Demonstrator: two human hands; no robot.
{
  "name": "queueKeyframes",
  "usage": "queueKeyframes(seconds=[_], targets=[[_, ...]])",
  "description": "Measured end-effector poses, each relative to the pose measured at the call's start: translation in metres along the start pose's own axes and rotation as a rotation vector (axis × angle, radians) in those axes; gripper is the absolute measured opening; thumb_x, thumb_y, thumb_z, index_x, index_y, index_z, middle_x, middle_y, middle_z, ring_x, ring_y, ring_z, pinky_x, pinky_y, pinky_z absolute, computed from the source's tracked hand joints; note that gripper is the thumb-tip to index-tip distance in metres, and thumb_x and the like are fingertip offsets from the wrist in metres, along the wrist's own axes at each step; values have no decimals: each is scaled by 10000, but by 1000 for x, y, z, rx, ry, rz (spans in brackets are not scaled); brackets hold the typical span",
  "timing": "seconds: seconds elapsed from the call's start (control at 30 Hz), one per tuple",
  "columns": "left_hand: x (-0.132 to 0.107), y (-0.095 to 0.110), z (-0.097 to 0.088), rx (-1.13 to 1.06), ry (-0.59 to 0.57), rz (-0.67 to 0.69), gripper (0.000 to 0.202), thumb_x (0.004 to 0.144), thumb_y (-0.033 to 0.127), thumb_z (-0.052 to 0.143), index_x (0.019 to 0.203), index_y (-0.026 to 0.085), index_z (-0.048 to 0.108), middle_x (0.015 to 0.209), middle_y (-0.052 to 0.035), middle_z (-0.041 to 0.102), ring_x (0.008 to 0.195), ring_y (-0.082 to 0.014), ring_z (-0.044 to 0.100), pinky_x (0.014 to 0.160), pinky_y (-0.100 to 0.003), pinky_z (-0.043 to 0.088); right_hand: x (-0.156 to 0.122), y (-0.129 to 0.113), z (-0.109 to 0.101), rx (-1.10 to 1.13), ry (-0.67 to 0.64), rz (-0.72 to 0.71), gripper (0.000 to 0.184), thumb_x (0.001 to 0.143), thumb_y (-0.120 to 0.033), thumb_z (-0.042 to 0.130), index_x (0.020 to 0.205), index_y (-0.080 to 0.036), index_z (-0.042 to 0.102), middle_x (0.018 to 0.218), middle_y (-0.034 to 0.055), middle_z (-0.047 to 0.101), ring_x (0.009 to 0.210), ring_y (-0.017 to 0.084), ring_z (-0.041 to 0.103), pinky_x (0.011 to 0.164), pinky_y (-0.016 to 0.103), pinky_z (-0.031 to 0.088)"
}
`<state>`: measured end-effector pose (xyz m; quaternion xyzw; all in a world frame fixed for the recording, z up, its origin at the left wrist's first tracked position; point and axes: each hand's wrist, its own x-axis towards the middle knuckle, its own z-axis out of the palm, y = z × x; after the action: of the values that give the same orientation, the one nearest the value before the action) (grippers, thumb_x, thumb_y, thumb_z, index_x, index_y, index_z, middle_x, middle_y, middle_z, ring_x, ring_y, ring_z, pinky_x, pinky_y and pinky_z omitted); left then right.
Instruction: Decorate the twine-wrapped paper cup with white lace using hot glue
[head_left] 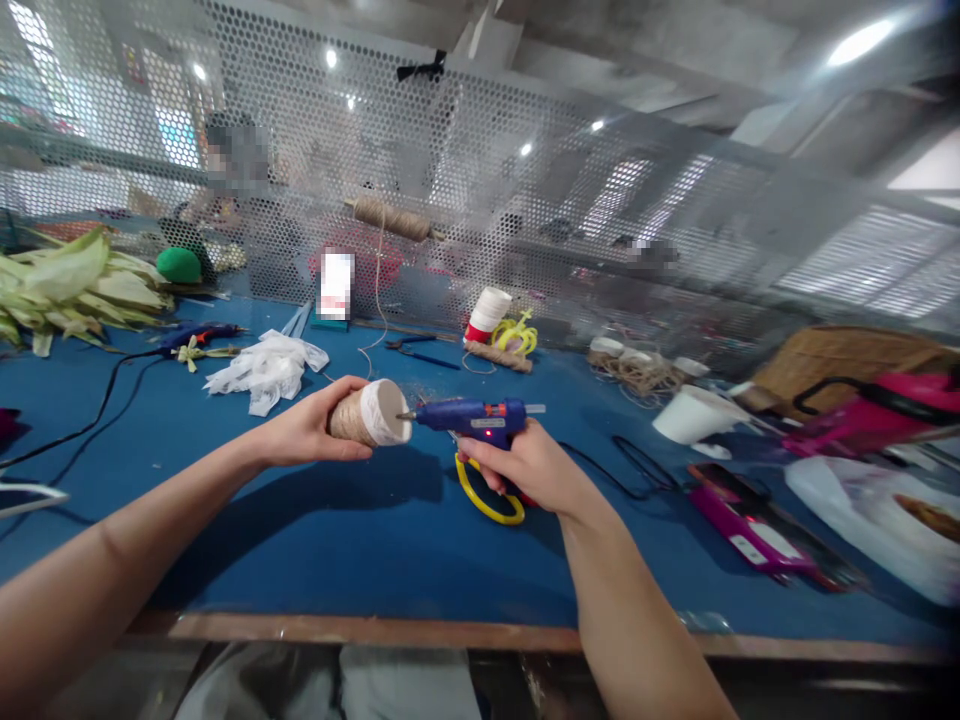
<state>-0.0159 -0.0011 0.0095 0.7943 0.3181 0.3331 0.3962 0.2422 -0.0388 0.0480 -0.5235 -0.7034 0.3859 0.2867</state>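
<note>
My left hand [304, 425] is closed around a small cylinder [384, 412], its side wound in brown twine with a white band around the end facing right. In my right hand [536, 465] is a blue hot glue gun [471, 414], lying level with a small red light lit on its body. Its metal nozzle meets the rim of the cylinder's pale end face, or nearly so; I cannot tell if they touch. A clear glue stick pokes out of the gun's back. Below the gun lie scissors with a yellow handle [484, 497], partly hidden by my right hand.
White lace strips [271, 368], a second glue gun [199, 337] and pale husks [67, 285] lie left. Behind are pliers [424, 355], a white spool [489, 312] and a perforated metal screen [315, 130]. At right are tangled twine [637, 370], a white roll [694, 413] and a magenta device [739, 520].
</note>
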Motion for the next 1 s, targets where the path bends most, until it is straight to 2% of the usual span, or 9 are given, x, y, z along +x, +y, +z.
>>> queueKeyframes(seconds=[0.17, 0.33, 0.53, 0.67, 0.77, 1.0], targets=[[1, -3, 1, 75, 89, 44, 646, 656, 345, 657, 1187, 160, 339, 1103, -82, 494, 985, -209, 508, 859, -314, 431, 0, 3, 0, 51, 29, -77, 282, 754, -389, 559, 667, -123, 592, 398, -37, 474, 360, 72, 428, 430, 215, 378], [0, -5, 3, 178, 123, 102, 552, 723, 352, 588, 1185, 158, 357, 1104, -103, 473, 1018, -223, 488, 885, -357, 413, 2, 5, 1, 11, 94, -65, 290, 753, -396, 560, 654, -125, 586, 397, -30, 480, 376, 82, 447, 439, 219, 388], [3, -9, 8, 319, 284, 235, 519, 708, 277, 606, 1154, 175, 361, 1106, -109, 441, 1046, -233, 449, 919, -402, 372, -1, 4, 1, 61, -15, -23, 285, 752, -393, 571, 659, -124, 577, 404, -38, 483, 355, 66, 428, 414, 205, 368], [3, -12, 12, 305, 336, 239, 509, 686, 238, 615, 1117, 184, 350, 1086, -102, 470, 1011, -230, 484, 873, -383, 403, 1, 10, 0, 120, 21, -81, 293, 782, -399, 539, 706, -121, 588, 393, -50, 450, 353, 63, 407, 411, 209, 359], [3, -12, 13, 323, 362, 249, 504, 675, 215, 617, 1098, 198, 343, 1077, -92, 485, 994, -226, 500, 858, -382, 409, 2, 10, 2, 93, 53, -72, 295, 780, -398, 542, 696, -119, 591, 393, -46, 454, 361, 68, 415, 422, 215, 368], [2, -10, 15, 327, 471, 243, 492, 684, 210, 598, 1095, 189, 328, 1073, -99, 461, 985, -222, 494, 865, -396, 405, -2, -2, 8, 68, -19, -20, 285, 760, -390, 563, 666, -122, 593, 391, -34, 486, 364, 71, 433, 428, 209, 373]])
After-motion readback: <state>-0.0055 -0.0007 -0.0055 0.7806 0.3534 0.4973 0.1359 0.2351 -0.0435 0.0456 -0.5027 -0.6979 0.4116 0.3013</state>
